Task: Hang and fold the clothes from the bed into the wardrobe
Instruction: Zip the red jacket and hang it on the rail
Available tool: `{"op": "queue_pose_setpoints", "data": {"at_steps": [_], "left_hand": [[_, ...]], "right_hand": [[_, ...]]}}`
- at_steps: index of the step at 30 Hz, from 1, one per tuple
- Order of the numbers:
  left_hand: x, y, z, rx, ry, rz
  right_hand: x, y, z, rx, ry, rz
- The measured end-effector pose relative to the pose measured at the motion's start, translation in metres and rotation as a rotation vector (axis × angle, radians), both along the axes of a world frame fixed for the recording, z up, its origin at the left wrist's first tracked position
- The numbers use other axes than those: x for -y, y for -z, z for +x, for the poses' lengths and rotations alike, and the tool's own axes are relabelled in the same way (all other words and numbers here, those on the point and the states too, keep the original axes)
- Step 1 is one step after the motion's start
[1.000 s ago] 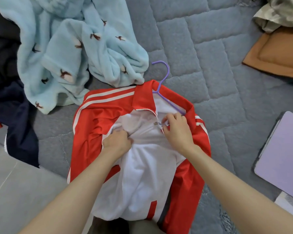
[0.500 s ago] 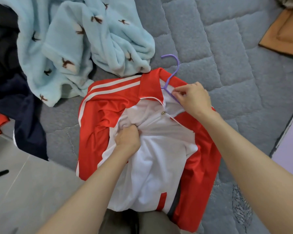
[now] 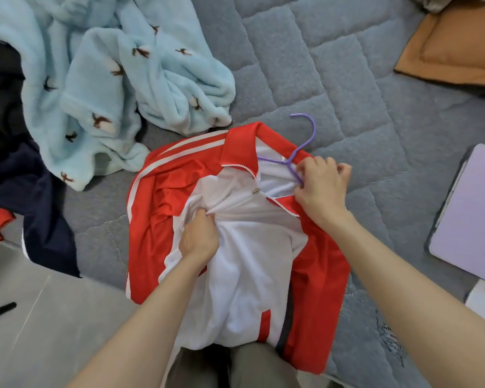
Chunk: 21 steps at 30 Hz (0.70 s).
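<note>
Item: red-and-white jacket point(image 3: 157, 219), front up on the near edge of the bed point(image 3: 347, 93), hem spilling over the edge toward the person. Long axis: runs straight away from the person, collar at the far end. Fitting: purple hanger point(image 3: 310, 133), lying across the open collar, hook sticking out beyond it, far and to the right. Right hand point(image 3: 321, 189): the nearer to the hanger, fingers curled round its right arm at the jacket's shoulder; whether cloth is pinched with it cannot be told. Left hand point(image 3: 200, 239): lower on the chest, left of the zip, fingers closed on a bunch of white fabric. Judgement: seating the left shoulder falls to the left hand. Adjacent: pale blue fleece garment point(image 3: 109, 79) just beyond the collar, left; navy garment point(image 3: 39, 205) far left; orange pillow point(image 3: 454, 51) far right.
</note>
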State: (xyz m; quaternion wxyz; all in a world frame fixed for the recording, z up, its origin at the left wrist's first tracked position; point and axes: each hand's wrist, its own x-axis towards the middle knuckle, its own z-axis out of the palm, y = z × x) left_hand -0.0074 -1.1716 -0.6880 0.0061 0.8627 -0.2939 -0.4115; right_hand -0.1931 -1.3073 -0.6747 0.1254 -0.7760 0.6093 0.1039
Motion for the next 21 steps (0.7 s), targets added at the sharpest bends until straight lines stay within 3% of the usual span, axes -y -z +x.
{"op": "queue_pose_setpoints", "data": {"at_steps": [4, 6, 9, 13, 17, 21], "left_hand": [[0.003, 0.005, 0.003, -0.047, -0.164, -0.005], [0.002, 0.006, 0.002, -0.058, -0.327, -0.046], [-0.004, 0.006, 0.004, -0.036, -0.397, -0.03], [-0.02, 0.001, 0.016, -0.005, -0.395, 0.11], [-0.042, -0.013, 0.032, -0.053, -0.317, 0.181], [-0.051, -0.046, 0.047, -0.036, -0.126, 0.141]], "right_hand": [[0.021, 0.006, 0.024, 0.235, 0.249, 0.216], [0.031, 0.01, 0.025, 0.203, 0.22, 0.297], [0.034, 0.014, 0.025, 0.207, 0.203, 0.275], [0.02, 0.001, 0.027, 0.41, 0.302, 0.158], [0.003, -0.039, 0.034, 0.744, 0.317, 0.315], [-0.026, -0.088, 0.05, 0.885, 0.226, 0.452]]}}
